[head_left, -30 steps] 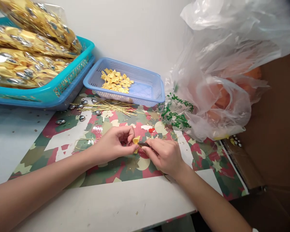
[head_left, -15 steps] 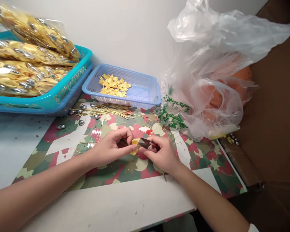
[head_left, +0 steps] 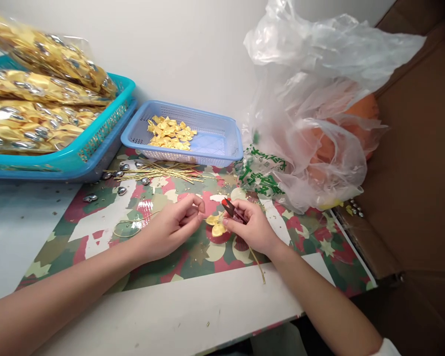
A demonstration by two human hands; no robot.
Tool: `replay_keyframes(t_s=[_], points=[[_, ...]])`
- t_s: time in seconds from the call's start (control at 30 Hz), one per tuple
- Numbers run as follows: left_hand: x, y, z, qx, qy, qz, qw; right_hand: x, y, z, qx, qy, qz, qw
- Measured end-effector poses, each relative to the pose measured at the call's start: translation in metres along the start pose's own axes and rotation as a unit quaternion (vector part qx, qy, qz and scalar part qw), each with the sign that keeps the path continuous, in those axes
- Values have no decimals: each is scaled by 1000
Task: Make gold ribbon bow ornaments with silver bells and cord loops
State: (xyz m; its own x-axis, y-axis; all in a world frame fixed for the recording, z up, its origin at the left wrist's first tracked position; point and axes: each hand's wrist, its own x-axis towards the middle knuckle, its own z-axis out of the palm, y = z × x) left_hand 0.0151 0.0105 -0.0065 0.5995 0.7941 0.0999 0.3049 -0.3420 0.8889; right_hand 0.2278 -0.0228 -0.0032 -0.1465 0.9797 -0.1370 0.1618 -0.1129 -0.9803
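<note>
My right hand [head_left: 254, 225] is closed around small dark thread snips [head_left: 234, 211], blades pointing up and left. Just beside its thumb and fingertips is a yellow ribbon flower [head_left: 216, 228], which the same hand seems to pinch. Below the palm hangs a thin gold cord [head_left: 259, 269]. To the left, my left hand [head_left: 180, 225] has its thumb and curled fingers pressed together near the flower; anything in that pinch is too small to make out. Another gold cord [head_left: 128, 235] lies in a loop on the table, running behind the left wrist.
A blue basket [head_left: 237, 143] holds yellow ribbon pieces [head_left: 170, 131]. Gold cords [head_left: 166, 171] and several silver heart beads [head_left: 122, 191] lie before it. A turquoise basket [head_left: 128, 89] with bagged gold bundles stands left. Plastic bags [head_left: 300, 123] fill the back right, beside brown cardboard [head_left: 411, 173].
My left hand has come away from the yellow flower, which now sits at my right fingertips. The snips have swung upward from the flower. The view has shifted slightly.
</note>
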Motion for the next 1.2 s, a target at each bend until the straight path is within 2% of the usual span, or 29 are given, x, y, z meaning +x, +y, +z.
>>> replay_keyframes(t_s=[0.1, 0.2, 0.3, 0.53, 0.77, 1.07, 1.2], points=[[-3, 2, 2, 131, 8, 32, 991, -1, 0, -2, -3, -12, 10, 1000], [-5, 3, 3, 178, 6, 74, 981, -1, -1, -2, -6, -28, 12, 1000], [-4, 3, 2, 146, -10, 87, 985, 0, -2, -2, -2, -37, 3, 999], [-2, 1, 0, 82, -15, 65, 994, 1, -3, -5, -5, -33, -12, 999], [-1, 2, -2, 37, 8, 40, 998, 3, -4, -10, -17, -26, -34, 999], [1, 2, -2, 5, -36, 84, 996, -2, -3, -1, 6, -65, -12, 998], [-1, 3, -2, -9, -19, 91, 996, -4, -5, 5, 10, -68, -23, 997]])
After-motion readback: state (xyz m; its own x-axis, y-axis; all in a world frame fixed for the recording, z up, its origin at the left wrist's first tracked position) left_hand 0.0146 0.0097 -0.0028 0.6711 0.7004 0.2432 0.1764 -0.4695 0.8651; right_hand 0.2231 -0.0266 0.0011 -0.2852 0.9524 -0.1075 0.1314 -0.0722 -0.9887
